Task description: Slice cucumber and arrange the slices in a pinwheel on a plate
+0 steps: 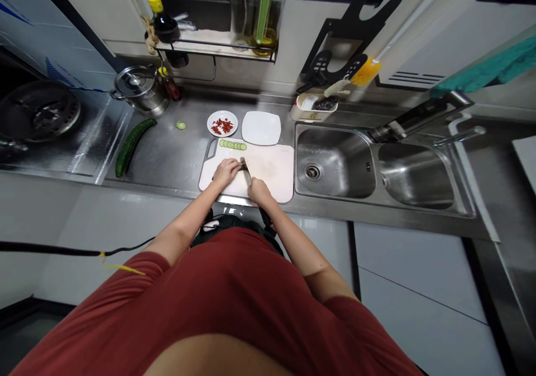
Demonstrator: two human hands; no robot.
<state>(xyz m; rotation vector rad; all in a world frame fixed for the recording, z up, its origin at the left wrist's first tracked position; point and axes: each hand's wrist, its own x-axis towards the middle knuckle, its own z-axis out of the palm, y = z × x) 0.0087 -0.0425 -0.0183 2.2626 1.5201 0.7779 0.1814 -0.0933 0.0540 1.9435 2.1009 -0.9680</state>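
My left hand (226,170) rests on the white plastic cutting board (270,169), its fingers curled over a short piece of cucumber (242,167) that is mostly hidden. My right hand (259,192) grips a kitchen knife (247,172), whose blade stands right next to that piece. Several round cucumber slices (232,145) lie in a row at the board's far edge. Left of the board lie a whole cucumber (131,146) and a single slice (181,125). Chopped red chili fills a small white plate (222,124), beside a square white plate (261,128).
A steel double sink (335,162) with a faucet (419,117) lies right of the board. A steel pot (140,90) and a round pan (39,111) stand to the left. Bottles crowd a wall shelf (213,44) behind the steel counter (167,164).
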